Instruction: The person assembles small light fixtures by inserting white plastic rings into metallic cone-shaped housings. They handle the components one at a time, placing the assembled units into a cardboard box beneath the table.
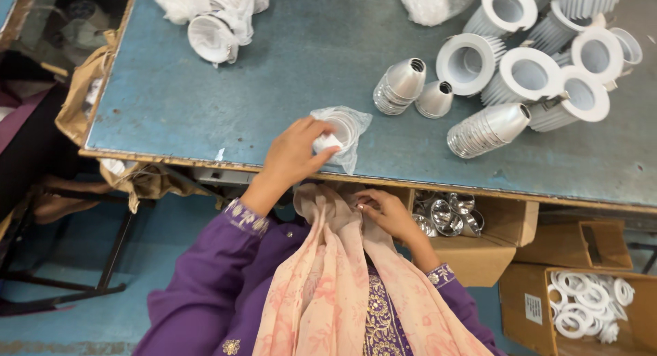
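The right hand (389, 212) is nearest the body, below the tabletop (274, 75) edge. Its fingers are curled and pressed together at the top of a pink scarf (328, 274); whether they pinch a small part there cannot be told.

Just beyond it, the left hand (294, 154) reaches over the tabletop edge and pinches a small white piece at the near side of a bag (342, 132) of white rings. The bag is clear plastic, lies flat right at the edge, and spreads out to the right of the fingertips.

What could go wrong, as I judge it: the bag lies so close to the edge that a tug toward the body could pull it off, spilling rings to the floor. The thin plastic may also slip or tear under a one-handed grip.

Right of the right hand, an open box (479, 240) under the tabletop holds shiny reflectors (448, 216). Farther right, another box (582, 308) holds white rings.

Beyond the left hand, to its right, stand stacked silver cones (400, 86), a single cone (435, 99) and a longer stack (487, 129). Behind them crowd white lamp housings (530, 75). Far to the left lies a wrapped housing (213, 36). Nothing stands between the left hand and the bag.
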